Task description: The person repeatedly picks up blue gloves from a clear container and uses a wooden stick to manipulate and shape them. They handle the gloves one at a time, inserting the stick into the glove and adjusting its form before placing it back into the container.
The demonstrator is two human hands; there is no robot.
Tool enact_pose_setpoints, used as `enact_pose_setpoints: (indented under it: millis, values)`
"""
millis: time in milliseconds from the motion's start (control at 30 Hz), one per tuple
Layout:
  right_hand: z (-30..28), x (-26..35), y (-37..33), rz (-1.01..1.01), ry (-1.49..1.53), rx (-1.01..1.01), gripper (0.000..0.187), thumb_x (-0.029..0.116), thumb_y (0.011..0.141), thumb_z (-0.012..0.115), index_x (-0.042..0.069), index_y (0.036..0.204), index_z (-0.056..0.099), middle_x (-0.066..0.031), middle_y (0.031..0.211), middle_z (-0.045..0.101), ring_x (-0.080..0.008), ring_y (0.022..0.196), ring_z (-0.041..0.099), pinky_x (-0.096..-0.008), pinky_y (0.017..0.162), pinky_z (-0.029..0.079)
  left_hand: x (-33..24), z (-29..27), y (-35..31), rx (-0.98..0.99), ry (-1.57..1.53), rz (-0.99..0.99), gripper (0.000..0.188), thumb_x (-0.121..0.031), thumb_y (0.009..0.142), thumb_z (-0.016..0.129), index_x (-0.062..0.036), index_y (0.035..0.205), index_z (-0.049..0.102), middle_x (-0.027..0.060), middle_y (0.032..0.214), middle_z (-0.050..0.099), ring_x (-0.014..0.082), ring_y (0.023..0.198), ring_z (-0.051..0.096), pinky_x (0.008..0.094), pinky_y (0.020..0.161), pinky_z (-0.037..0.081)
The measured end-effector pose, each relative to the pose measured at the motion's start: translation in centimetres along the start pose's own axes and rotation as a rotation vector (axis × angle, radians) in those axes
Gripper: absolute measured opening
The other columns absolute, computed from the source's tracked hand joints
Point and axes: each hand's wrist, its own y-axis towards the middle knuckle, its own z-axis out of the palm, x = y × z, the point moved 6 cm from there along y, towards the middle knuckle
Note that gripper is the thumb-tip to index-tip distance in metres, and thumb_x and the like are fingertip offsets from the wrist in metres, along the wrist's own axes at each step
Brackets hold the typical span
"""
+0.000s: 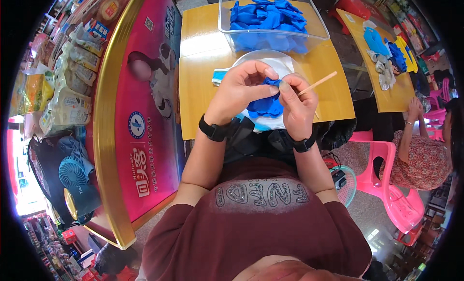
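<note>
Both hands together, left hand [239,87] and right hand [296,104] pinching blue glove [266,106]

My hands [270,95] meet over a white plate [285,63] at the table's [203,87] near edge, filling its middle. Just beyond the plate, a clear bin [227,25] of blue gloves [268,20] blocks the far edge. A wooden stick [317,83] juts toward the right edge beside my right hand [297,107]. To the left I see bare tabletop from near edge to far corner, apart from a small blue-white piece [218,77] by the plate. A pink-and-gold counter [140,112] walls off the left edge; the right strip past the stick is bare.
</note>
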Motion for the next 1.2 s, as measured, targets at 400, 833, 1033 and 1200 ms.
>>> enact_pose_setpoints:
  millis: [400,833,1033,1200]
  values:
    - [3.1,1.7,-1.3,-0.335,-0.428,0.105,0.005,0.005,0.086,0.067,0.003,0.088,0.062,-0.0026,0.078,0.053,-0.0104,0.065,0.044,-0.0226,0.058,0.034,-1.5,-0.7,-0.3,-0.585,0.842,0.619,0.026,0.012,0.072,0.054,-0.0005,0.094,0.063,0.0032,0.088,0.059,0.0105,0.081,0.055,0.0226,0.072,0.044]
    - [-1.0,-1.2,0.8,0.118,-0.044,-0.176,0.012,0.015,0.098,0.053,0.004,0.097,0.056,0.0047,0.070,0.046,-0.0010,0.056,0.039,-0.0184,0.048,0.032,1.4,1.1,0.0,-0.365,0.137,0.193,0.038,0.011,0.075,0.059,-0.0007,0.110,0.067,0.0072,0.089,0.067,0.0038,0.050,0.048,0.0192,0.042,0.037]
    - [-1.8,-1.4,1.6,0.089,-0.145,-0.235,0.014,0.018,0.098,0.055,0.004,0.097,0.058,0.0038,0.072,0.049,-0.0022,0.057,0.043,-0.0183,0.050,0.035,3.1,2.8,0.9,0.070,0.003,0.179,0.035,-0.003,0.090,0.056,-0.0028,0.125,0.056,0.0072,0.087,0.063,0.0035,0.048,0.043,0.0188,0.040,0.031]
    - [-0.8,-0.4,1.3,0.148,-0.115,-0.100,0.016,0.019,0.098,0.056,0.004,0.095,0.058,0.0049,0.069,0.048,-0.0018,0.055,0.040,-0.0188,0.047,0.030,3.2,1.9,0.5,0.213,-0.665,-0.144,0.039,-0.012,0.094,0.055,-0.0045,0.131,0.049,0.0055,0.104,0.060,0.0066,0.068,0.051,0.0194,0.049,0.035]
